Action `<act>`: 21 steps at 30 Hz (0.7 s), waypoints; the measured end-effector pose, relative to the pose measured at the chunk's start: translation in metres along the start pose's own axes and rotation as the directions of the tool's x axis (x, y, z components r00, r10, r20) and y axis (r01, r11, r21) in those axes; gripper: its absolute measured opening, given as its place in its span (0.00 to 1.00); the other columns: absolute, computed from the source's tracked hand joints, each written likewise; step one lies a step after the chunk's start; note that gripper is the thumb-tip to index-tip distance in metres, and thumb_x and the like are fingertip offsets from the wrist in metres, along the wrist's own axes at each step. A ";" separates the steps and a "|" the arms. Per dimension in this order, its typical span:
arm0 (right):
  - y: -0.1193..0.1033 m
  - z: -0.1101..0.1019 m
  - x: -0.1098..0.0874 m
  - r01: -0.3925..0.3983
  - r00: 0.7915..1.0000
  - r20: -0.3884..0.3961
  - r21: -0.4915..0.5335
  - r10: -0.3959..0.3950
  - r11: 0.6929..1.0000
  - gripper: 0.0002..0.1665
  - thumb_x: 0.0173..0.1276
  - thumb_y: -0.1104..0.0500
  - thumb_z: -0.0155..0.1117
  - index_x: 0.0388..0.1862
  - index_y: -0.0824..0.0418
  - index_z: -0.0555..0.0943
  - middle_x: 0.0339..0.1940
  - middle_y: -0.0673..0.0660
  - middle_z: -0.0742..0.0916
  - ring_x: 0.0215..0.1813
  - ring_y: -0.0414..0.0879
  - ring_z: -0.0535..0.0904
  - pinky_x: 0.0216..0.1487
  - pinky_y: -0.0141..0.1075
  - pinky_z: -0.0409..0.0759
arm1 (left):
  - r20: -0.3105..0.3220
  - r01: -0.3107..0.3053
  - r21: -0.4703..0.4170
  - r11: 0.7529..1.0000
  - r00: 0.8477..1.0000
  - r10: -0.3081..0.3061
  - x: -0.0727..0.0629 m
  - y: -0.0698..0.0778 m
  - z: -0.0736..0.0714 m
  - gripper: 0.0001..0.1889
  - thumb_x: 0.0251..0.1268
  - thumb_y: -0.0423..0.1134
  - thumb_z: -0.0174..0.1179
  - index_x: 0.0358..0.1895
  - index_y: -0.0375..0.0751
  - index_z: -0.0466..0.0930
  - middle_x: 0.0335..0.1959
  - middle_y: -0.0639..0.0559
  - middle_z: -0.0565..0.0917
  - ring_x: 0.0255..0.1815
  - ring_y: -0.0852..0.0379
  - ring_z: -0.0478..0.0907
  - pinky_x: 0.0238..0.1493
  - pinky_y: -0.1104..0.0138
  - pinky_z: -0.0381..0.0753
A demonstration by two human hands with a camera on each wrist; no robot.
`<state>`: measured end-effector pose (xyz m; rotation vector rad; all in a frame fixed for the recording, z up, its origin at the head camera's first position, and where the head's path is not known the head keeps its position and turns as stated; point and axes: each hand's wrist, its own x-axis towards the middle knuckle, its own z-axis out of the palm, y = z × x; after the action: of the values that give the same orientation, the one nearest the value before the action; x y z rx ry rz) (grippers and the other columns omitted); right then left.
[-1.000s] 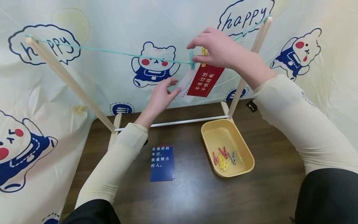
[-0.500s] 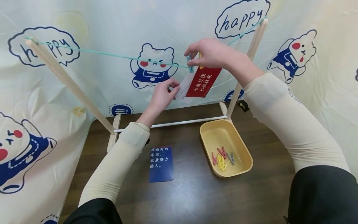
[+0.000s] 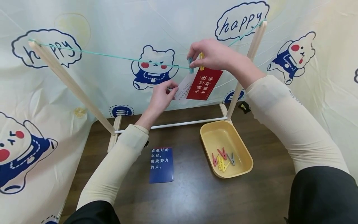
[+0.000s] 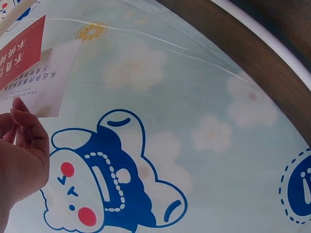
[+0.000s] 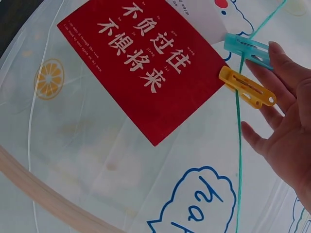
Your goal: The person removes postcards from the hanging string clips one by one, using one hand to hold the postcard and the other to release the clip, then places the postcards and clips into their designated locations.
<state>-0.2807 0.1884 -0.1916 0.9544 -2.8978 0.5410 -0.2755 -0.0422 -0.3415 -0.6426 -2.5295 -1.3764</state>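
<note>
In the head view, my left hand (image 3: 162, 98) pinches the lower left edge of a white card (image 3: 184, 88); the left wrist view shows its printed text. My right hand (image 3: 215, 55) pinches a teal clothespin (image 5: 248, 48) between thumb and fingers. That clothespin sits on the green string (image 5: 238, 141), its front end at the white card's upper corner. Beside it, a yellow clothespin (image 5: 248, 88) holds a red card (image 5: 146, 73) with white characters on the string. The red card partly overlaps the white one.
Wooden posts (image 3: 70, 84) carry the string, joined low down by a white rod (image 3: 184, 123). A yellow tray (image 3: 205, 137) with several clothespins (image 3: 222, 158) stands at the right. Blue cards (image 3: 161, 174) lie on the dark table (image 3: 190, 199). Behind hangs a printed curtain (image 3: 112, 25).
My right hand has come down slightly, its thumb and fingers closing onto the teal clothespin. My left hand has stayed nearly in place at the white card's edge.
</note>
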 end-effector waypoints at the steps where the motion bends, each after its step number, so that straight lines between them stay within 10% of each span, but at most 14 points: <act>1: 0.000 0.000 0.000 0.011 1.000 -0.012 -0.009 -0.011 1.000 0.19 0.75 0.53 0.68 0.58 0.62 0.82 0.59 0.60 0.86 0.62 0.52 0.77 0.68 0.49 0.77 | 0.001 0.002 0.004 1.000 1.000 -0.002 0.000 0.000 0.000 0.08 0.78 0.36 0.61 0.52 0.39 0.85 0.46 0.44 0.87 0.31 0.50 0.81 0.39 0.63 0.84; 21: -0.002 -0.002 0.000 0.088 0.968 -0.229 -0.058 -0.099 0.994 0.14 0.75 0.55 0.68 0.50 0.64 0.84 0.57 0.60 0.86 0.64 0.51 0.75 0.71 0.42 0.74 | 0.025 0.039 0.017 0.999 0.999 -0.039 -0.015 -0.014 -0.008 0.09 0.77 0.35 0.61 0.53 0.37 0.85 0.49 0.42 0.86 0.33 0.48 0.81 0.35 0.66 0.82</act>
<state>-0.2797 0.1875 -0.1893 0.9466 -2.6327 0.5358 -0.2691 -0.0595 -0.3535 -0.6146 -2.5840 -1.3668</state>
